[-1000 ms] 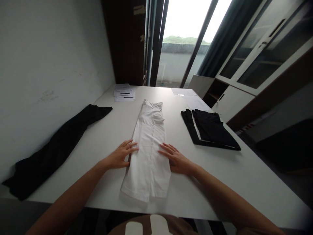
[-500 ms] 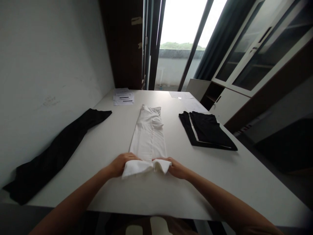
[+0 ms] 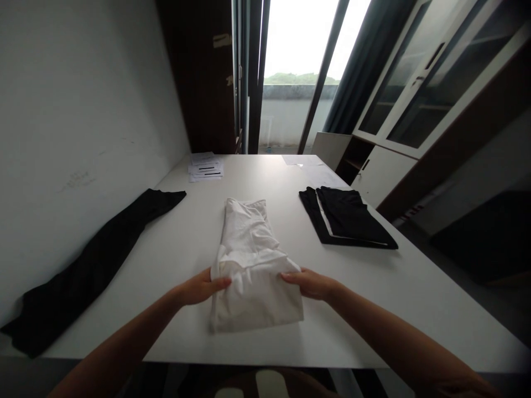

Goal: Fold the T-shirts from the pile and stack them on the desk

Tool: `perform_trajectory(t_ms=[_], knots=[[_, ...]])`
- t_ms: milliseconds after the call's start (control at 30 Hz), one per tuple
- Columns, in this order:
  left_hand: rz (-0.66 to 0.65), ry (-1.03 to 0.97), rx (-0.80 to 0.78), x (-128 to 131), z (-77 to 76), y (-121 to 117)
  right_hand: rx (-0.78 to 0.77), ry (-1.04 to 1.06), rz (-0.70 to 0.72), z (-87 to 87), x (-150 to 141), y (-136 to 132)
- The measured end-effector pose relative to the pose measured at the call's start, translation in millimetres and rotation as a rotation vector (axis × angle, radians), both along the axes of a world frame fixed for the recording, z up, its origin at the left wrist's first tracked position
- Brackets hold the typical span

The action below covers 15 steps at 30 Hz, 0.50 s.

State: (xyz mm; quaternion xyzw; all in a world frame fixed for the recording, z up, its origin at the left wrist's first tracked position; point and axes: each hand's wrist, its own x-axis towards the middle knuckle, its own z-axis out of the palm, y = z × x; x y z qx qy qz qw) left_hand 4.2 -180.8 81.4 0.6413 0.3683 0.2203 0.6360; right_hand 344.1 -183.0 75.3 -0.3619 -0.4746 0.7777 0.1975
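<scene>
A pair of white trousers (image 3: pixel 257 287), partly folded over on itself, lies in front of me on the white table (image 3: pixel 174 315). My left hand (image 3: pixel 203 287) grips its left edge, thumb on top of the cloth and the other fingers hidden underneath. On the right edge, my right hand (image 3: pixel 311 283) pinches the fabric in the same way, its fingers also under the cloth. The near flap hangs down between the two hands, and the far part rests on the tabletop with creases.
Folded black garments (image 3: pixel 348 218) with a pale strip between them lie to the right. A long black garment (image 3: pixel 95 260) stretches along the wall at left. Papers (image 3: pixel 205 167) sit at the far left corner, and more sheets (image 3: pixel 319 170) lie at the far right.
The near end of the white trousers has been folded over into a broader flap. My hands have shifted their hold, thumbs now on top, and the far end has come closer to me.
</scene>
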Motion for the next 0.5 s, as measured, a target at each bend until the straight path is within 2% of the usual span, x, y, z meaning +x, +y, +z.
perform_trajectory(t_ms=[100, 267, 400, 500], knots=[[0.257, -0.09, -0.011, 11, -6.8, 40, 0.009, 0.034, -0.184, -1.9, -9, 31], [0.482, -0.275, -0.151, 32, -12.0, 107, 0.069, 0.06, -0.379, -6.8, -29, 86], [0.612, -0.331, -0.219, 47, -21.4, 154, 0.116, -0.007, -0.435, -10.7, -43, 135], [0.724, -0.342, -0.214, 55, -26.6, 188, 0.262, -0.106, -0.401, -12.4, -47, 173]])
